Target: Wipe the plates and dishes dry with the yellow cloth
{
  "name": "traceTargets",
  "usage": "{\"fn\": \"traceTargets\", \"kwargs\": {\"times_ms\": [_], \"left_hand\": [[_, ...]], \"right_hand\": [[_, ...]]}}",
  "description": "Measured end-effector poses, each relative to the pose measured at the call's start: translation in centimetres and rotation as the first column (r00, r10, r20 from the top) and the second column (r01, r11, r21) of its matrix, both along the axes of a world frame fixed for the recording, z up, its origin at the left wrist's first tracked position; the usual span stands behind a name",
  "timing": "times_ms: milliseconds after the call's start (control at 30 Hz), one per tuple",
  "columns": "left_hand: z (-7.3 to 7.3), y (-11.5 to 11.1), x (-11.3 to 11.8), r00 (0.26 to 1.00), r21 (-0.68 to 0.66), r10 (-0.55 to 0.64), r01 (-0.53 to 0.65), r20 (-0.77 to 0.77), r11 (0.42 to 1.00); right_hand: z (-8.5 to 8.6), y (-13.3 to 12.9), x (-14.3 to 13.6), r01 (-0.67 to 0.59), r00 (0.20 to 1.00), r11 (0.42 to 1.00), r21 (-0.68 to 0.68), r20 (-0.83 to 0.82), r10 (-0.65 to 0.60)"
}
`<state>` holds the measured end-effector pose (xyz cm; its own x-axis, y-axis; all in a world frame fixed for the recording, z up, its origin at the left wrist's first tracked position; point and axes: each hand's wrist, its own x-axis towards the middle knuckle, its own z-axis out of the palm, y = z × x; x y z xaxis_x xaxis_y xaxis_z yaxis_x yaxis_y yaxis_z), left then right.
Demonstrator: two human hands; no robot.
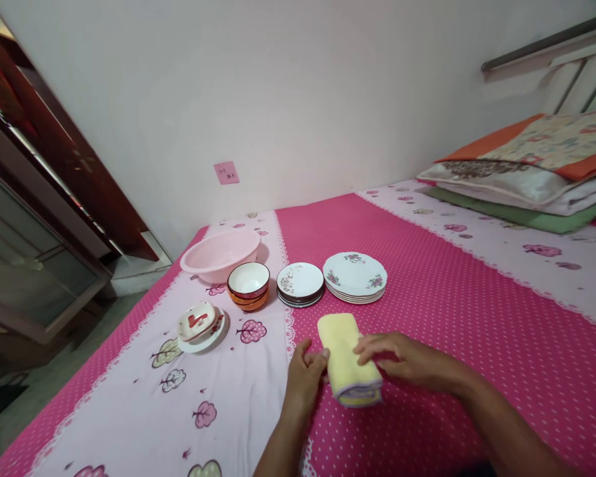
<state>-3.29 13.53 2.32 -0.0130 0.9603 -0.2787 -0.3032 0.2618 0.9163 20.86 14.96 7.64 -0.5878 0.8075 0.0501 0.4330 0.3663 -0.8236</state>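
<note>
A folded yellow towel (345,354) with a purple-grey stitched edge lies on the pink dotted part of the bedspread. My left hand (305,377) is at its left side, fingers curled and the thumb against the cloth. From the right, my right hand (395,358) grips the other side, its fingertips on top of the towel. Just beyond the towel stand a stack of small plates (300,281) and a stack of larger flowered plates (355,275). To their left are stacked bowls (248,285), white inside and orange outside.
A pink basin (221,252) sits behind the bowls. Nearer on the left, a small squarish dish (197,320) rests on a white plate (213,339). Folded bedding and a pillow (516,172) lie at the far right. The wall (328,99) rises behind the bed.
</note>
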Motion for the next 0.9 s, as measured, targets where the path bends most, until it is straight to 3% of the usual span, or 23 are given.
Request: {"fn": "traceTargets", "kwargs": {"times_ms": [100,200,300,467,567,667,767,900], "left_hand": [[-0.6,0.1,0.1,0.997,0.033,-0.01,0.013,-0.08,0.999],[-0.9,0.0,0.3,0.993,0.046,-0.058,0.063,-0.102,0.997],[-0.8,-0.2,0.4,0.987,0.06,-0.138,0.143,-0.077,0.988],[0.0,-0.5,0.4,0.966,0.083,-0.239,0.231,0.099,0.969],[0.5,-0.6,0.6,0.961,0.06,-0.202,0.194,0.188,0.979],[0.6,-0.5,0.8,0.958,0.026,-0.153,0.151,0.243,0.988],[0.2,-0.2,0.9,0.967,0.018,-0.138,0.138,0.214,0.99],[-1.1,0.2,1.4,0.985,0.02,-0.104,0.102,0.136,0.995]], "right_hand": [[-0.1,0.0,-1.0,0.208,0.977,0.977,0.037,-0.065,-0.205],[-1.3,0.3,-4.1,0.437,0.899,0.865,0.247,-0.16,-0.408],[-2.8,0.9,-6.4,0.457,0.886,0.842,0.286,-0.23,-0.403],[-4.6,2.5,-5.7,0.569,0.8,0.819,0.073,-0.281,-0.531],[-5.0,3.2,-5.1,0.561,0.778,0.825,-0.066,-0.297,-0.553],[-5.1,3.2,-5.4,0.478,0.807,0.865,-0.153,-0.312,-0.502],[-5.0,2.8,-5.4,0.418,0.84,0.891,-0.174,-0.298,-0.453],[-5.5,2.9,-3.9,0.465,0.857,0.879,-0.107,-0.192,-0.477]]}}
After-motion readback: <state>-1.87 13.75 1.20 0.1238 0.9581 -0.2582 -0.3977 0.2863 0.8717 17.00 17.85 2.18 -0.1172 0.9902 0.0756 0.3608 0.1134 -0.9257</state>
